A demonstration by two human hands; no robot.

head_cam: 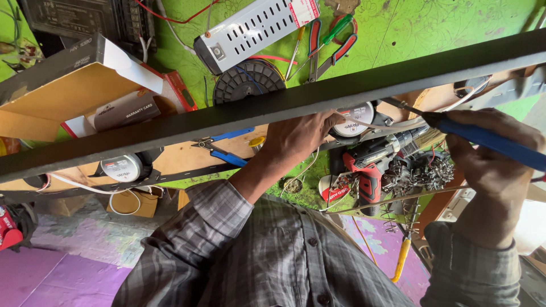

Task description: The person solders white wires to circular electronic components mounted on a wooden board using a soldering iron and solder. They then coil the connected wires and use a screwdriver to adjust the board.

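The right hand (489,153) is closed around the blue handle of a soldering iron (483,138), its dark tip (406,106) reaching left toward the round speaker magnet (354,118) set in the wooden board (187,156), just beneath the long black bar (273,105) that crosses the whole view. The left hand (301,136) presses its curled fingers against the near edge of that bar right beside the same speaker, pinching or steadying a pale wire (392,125) (whether it truly grips the wire or only rests on it I cannot tell). The likeliest trouble, as I judge it, is the tip sliding off its joint and touching the left fingertips or scorching the wire's sleeve, since fingers, wire and tip sit so close together; the bar also hides part of the work, so an unseen slip is easy. The cluttered heap of metal springs (418,173) and the red cordless drill (369,167) lie just near of the joint and could snag the iron's cord. Counted: two speaker magnets, the second at left (121,167); one soldering iron; one drill; one blue-handled pliers (224,149) on the board; one white perforated power supply (250,28) far on the green cloth; two green-and-red handled pliers (333,40); one yellow-handled screwdriver (401,258) near right; one open cardboard box (68,85) at far left.
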